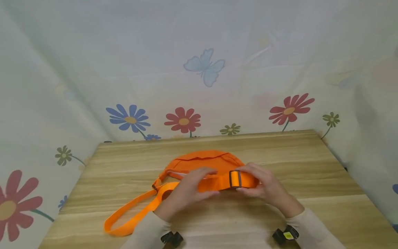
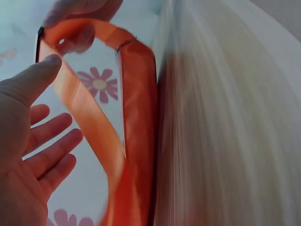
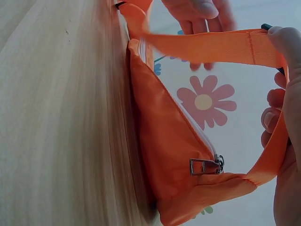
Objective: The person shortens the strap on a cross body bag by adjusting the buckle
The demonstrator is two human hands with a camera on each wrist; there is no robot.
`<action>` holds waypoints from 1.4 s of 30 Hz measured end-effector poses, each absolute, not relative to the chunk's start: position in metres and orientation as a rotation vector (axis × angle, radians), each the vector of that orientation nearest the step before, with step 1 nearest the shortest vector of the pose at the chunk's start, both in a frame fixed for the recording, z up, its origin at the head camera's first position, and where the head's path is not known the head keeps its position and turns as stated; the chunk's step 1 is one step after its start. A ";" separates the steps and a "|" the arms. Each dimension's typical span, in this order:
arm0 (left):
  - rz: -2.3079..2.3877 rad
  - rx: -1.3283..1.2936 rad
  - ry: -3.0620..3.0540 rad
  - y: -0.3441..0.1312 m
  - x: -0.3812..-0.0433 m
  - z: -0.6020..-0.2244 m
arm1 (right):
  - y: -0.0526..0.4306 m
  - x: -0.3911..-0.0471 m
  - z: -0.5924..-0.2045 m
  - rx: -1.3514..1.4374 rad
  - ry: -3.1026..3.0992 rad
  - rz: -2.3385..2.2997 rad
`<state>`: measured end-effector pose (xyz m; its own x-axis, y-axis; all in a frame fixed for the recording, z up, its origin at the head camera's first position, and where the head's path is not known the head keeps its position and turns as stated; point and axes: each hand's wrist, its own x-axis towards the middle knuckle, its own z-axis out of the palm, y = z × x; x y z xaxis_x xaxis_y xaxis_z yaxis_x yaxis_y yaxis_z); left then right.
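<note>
An orange waist bag (image 1: 202,159) stands on the table, with a white zip and a metal zip pull (image 3: 204,166) at one end. My right hand (image 1: 267,183) pinches its orange strap (image 3: 211,48) at the black slider buckle (image 1: 235,178), lifted in front of the bag. Fingers parted and fairly straight, my left hand (image 2: 33,122) is beside the same strap. Its thumb overlaps the strap in the left wrist view; whether it touches cannot be told. A long loop of strap (image 1: 124,228) lies on the table at the left, partly hidden by the left forearm.
The wood-grain table (image 1: 311,173) stretches out around the bag. Behind it hangs a pale cloth (image 1: 149,76) printed with flowers and a butterfly. Dark wrist devices (image 1: 285,235) are worn at both sleeves.
</note>
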<state>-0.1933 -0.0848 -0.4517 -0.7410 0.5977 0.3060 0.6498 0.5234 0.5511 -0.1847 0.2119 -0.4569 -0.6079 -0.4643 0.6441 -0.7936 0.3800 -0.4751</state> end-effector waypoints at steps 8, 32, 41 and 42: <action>-0.881 -1.136 -2.706 -0.054 -0.194 -0.450 | 0.211 -0.185 -0.460 1.091 -2.239 1.085; -0.608 -1.196 -2.759 -0.074 -0.189 -0.442 | 0.206 -0.177 -0.430 1.163 -2.566 0.863; -0.567 -1.123 -2.771 -0.092 -0.190 -0.440 | 0.216 -0.180 -0.423 1.155 -2.672 0.825; -0.571 -1.120 -2.766 -0.095 -0.191 -0.440 | 0.218 -0.181 -0.423 1.148 -2.669 0.817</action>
<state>-0.1909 -0.0952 -0.4401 -0.7237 0.6500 0.2319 0.6887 0.6586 0.3032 -0.1807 0.2180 -0.4228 -0.7040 -0.6370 0.3140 -0.7037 0.5658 -0.4298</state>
